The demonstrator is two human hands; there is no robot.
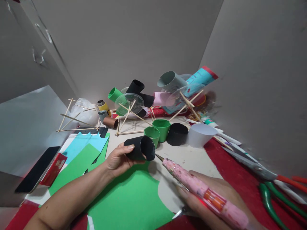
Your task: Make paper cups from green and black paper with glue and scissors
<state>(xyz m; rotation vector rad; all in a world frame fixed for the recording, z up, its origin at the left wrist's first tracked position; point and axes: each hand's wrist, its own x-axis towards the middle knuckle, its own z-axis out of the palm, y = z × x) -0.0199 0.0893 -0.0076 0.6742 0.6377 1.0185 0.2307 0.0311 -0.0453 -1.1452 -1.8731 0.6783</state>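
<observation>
From the head view I have the black paper tube (pixel 134 149) near the middle of the scene, raised above the near green sheet (pixel 124 199), with its mouth turned to the right. The left hand (pixel 121 159) is curled round its left part, thumb on the wall and the other fingers beneath, a moderate grip that looks firm without crushing the paper. The right hand (pixel 224 187) is wrapped around a pink pen-like tool (pixel 183 175), its metal tip pointing left at the tube's right rim; I cannot tell whether tip and paper touch. I see a glossy patch by that rim, so I judge the step in hand to be gluing along the edge. The next move, to my mind, calls for a steady left hold and a light right hand tracing the rim, tip clear of the fingers. Just beyond the tube stand two green paper cups (pixel 161 130), then a black ring (pixel 177 134) and a white ring (pixel 200 135) to the right.
</observation>
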